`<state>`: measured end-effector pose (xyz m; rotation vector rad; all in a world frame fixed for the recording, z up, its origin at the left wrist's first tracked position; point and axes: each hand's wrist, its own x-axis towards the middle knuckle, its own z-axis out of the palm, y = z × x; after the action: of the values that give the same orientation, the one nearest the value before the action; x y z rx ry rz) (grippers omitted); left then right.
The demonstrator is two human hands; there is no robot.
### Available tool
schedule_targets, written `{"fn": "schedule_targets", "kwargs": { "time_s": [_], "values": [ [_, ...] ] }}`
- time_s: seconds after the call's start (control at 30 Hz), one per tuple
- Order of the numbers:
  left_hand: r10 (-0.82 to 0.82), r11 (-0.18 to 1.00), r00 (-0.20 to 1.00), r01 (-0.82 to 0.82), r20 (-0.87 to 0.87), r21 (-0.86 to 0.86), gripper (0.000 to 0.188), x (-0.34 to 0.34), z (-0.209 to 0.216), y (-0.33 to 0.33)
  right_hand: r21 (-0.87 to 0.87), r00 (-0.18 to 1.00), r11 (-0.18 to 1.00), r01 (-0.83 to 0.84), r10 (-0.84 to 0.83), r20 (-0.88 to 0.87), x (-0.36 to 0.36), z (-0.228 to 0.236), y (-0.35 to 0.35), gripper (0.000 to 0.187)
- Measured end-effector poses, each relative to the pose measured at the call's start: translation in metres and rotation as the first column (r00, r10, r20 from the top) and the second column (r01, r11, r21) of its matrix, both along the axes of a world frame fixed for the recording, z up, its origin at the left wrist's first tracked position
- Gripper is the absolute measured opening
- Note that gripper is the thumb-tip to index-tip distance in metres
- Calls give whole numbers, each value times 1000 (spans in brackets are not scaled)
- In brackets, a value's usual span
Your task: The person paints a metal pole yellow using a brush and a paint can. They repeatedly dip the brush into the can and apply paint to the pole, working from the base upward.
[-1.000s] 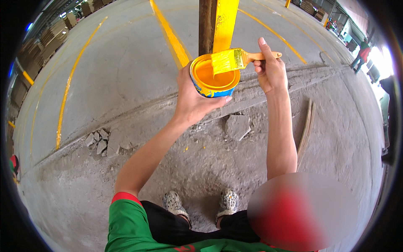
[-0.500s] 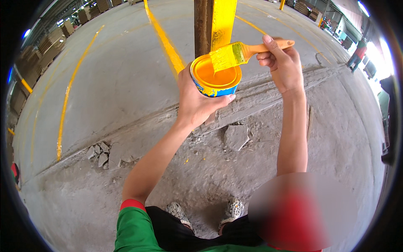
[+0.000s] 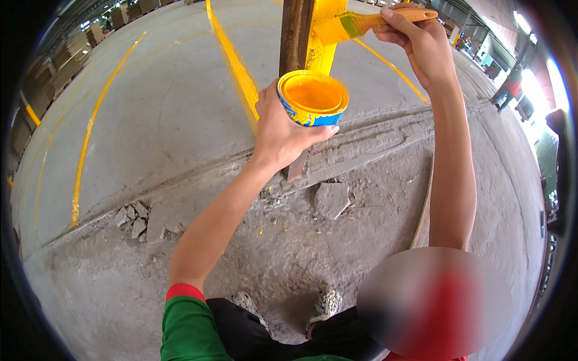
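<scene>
My left hand (image 3: 282, 129) is closed around an open paint can (image 3: 324, 118), blue with yellow drips and bright yellow-orange paint inside. It holds the can upright, in front of a post. My right hand (image 3: 415, 39) grips the wooden handle of a paintbrush (image 3: 361, 24). The yellow-coated bristles lie against the post's yellow face (image 3: 323, 51), slightly smeared by motion. The post's left face (image 3: 294, 42) is dark, rusty brown. Its lower part is largely hidden behind the can and my left hand.
Broken concrete pieces (image 3: 135, 219) and a slab fragment (image 3: 332, 200) lie on the rough ground. A ridge of broken concrete runs past the post's foot. Yellow lines (image 3: 232, 60) mark the grey floor. A person (image 3: 510, 89) stands far right. A wooden strip (image 3: 423, 210) lies beside my right forearm.
The brush has moved from above the can up and to the right onto the post's yellow face. The left hand still holds the can, slightly higher in view.
</scene>
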<state>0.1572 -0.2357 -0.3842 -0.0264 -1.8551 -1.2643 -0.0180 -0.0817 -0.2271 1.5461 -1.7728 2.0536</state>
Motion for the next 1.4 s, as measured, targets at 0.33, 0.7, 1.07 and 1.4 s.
{"fn": "schedule_targets", "kwargs": {
  "time_s": [0.33, 0.7, 1.07, 1.4],
  "values": [
    [58, 998, 983, -56, 176, -15, 99, 48, -52, 22, -102, 998, 993, -53, 51, -23, -11, 4, -18, 14],
    [-10, 1000, 968, 13, 250, -11, 109, 101, -73, 45, -364, 927, 919, 148, -257, -272, 36, 18, -5, 13],
    [78, 996, 954, -63, 288, -62, 116, 114, -98, 53, -446, 913, 866, 225, -347, -213, 16, -107, -33, 13],
    [63, 996, 959, -41, 277, -85, 115, 119, -102, 55, -326, 908, 892, 313, -382, -175, 32, -189, -26, 11]
  ]
}}
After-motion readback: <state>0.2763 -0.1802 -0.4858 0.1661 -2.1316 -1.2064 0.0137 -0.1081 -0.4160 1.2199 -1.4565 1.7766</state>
